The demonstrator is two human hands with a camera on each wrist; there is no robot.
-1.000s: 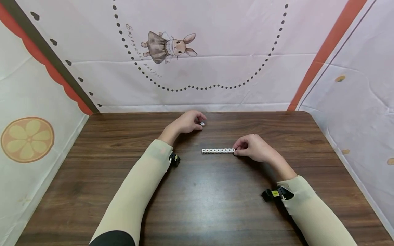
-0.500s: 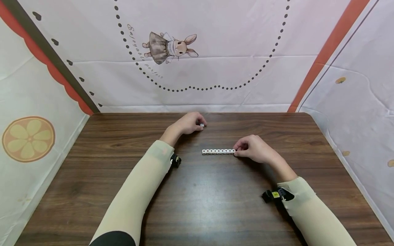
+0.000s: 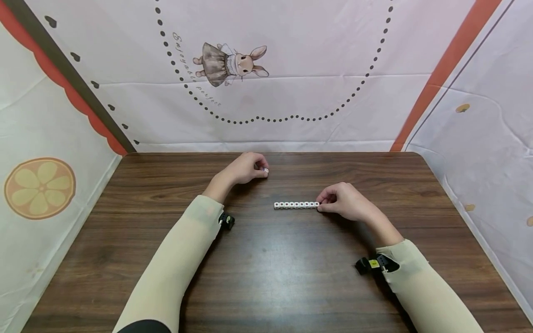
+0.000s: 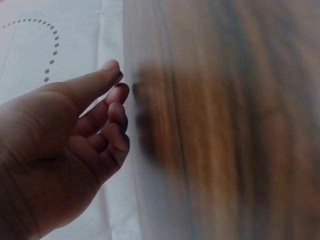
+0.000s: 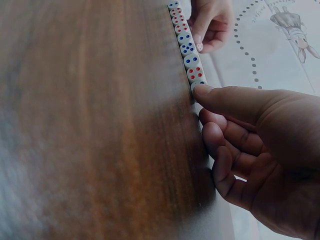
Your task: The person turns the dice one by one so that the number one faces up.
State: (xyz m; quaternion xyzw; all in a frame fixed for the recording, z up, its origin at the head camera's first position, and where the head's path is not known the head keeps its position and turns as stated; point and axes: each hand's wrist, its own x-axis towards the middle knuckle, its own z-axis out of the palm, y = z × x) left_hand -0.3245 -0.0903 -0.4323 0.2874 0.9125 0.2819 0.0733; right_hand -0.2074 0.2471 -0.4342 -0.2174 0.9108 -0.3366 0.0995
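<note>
My left hand (image 3: pixel 244 168) pinches a small white die (image 3: pixel 266 171) between thumb and fingers, behind and left of a row of dice. In the left wrist view only a sliver of that die (image 4: pixel 119 76) shows past the thumb. The row of dice (image 3: pixel 294 205) runs straight across the middle of the table, several white dice touching side by side. At its right end my right hand (image 3: pixel 344 201) pinches the last die. Red and blue pips mark the sides of the row (image 5: pixel 187 48) in the right wrist view, where the thumb partly covers the end die (image 5: pixel 196 86).
The brown wooden table (image 3: pixel 266 277) meets a pale printed cloth (image 3: pixel 308 55) along its back edge. More cloth hangs at both sides. A small black camera (image 3: pixel 226 221) sits on the left wrist, and another black camera (image 3: pixel 368 265) on the right.
My left hand has moved a little to the left, carrying its die, which has turned between the fingers. The right hand and the row stay in place.
</note>
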